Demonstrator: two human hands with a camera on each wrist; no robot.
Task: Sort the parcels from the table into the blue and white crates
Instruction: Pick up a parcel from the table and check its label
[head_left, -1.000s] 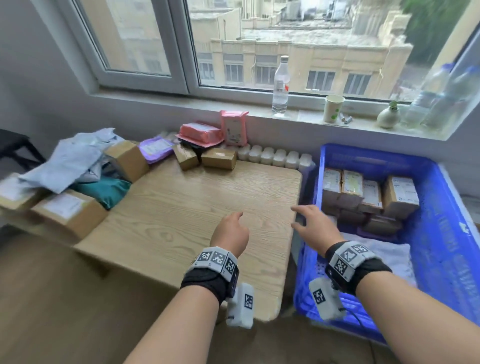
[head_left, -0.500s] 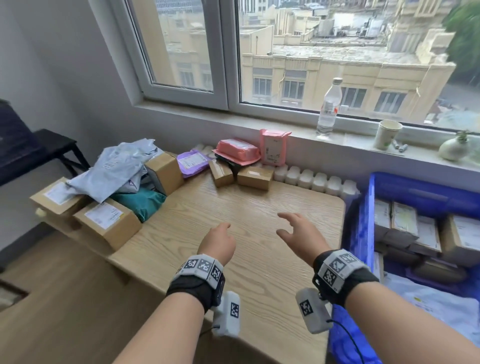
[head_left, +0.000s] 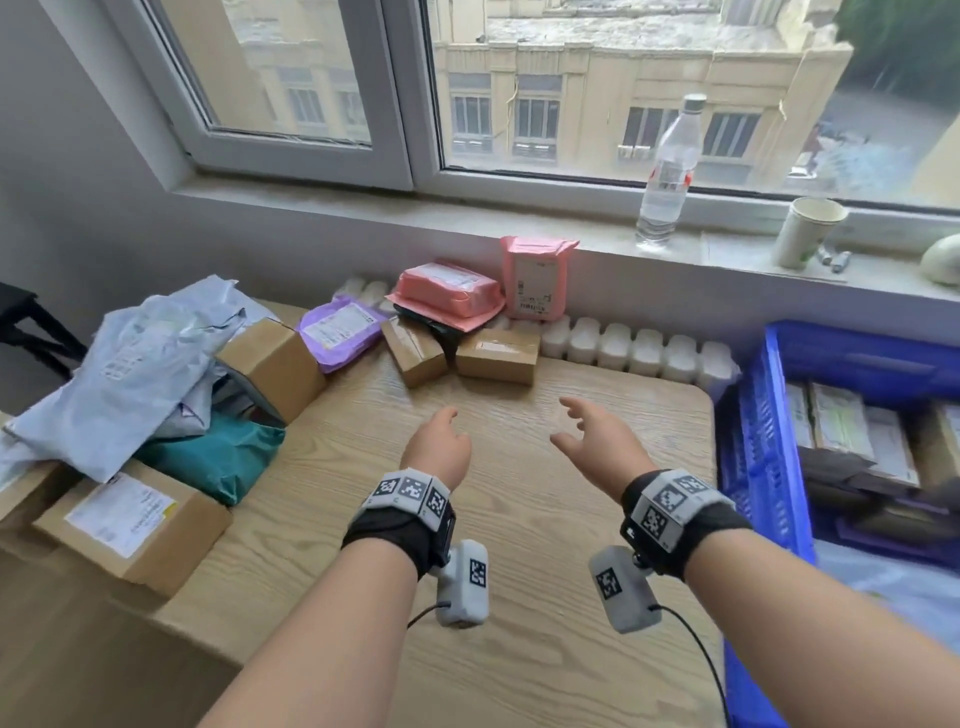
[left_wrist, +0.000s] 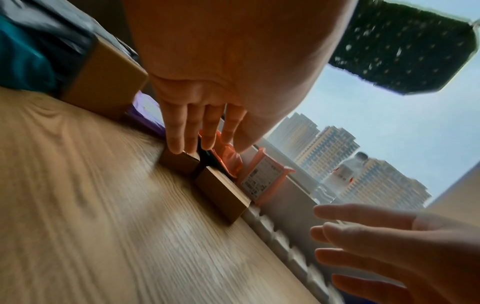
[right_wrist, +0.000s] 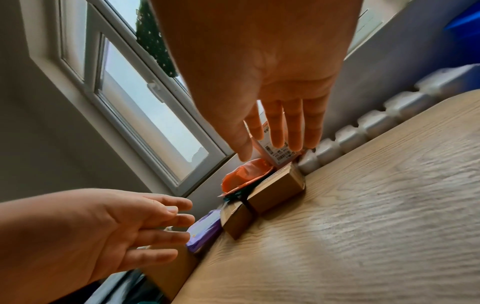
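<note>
the two small brown boxes (head_left: 457, 353) lay at the table's (head_left: 519, 519) far edge, at twelve o'clock from both hands; the left hand (head_left: 436, 447) faced the left box, the right hand (head_left: 597, 447) the right box's long side, all fingers spread, holding nothing

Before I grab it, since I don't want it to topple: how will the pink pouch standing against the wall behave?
The pink pouch stands upright, leaning on the wall, so a nudge would likely tip it. Its crinkled film suggests it is floppy and fairly light. The glossy surface may be slippery.
</note>
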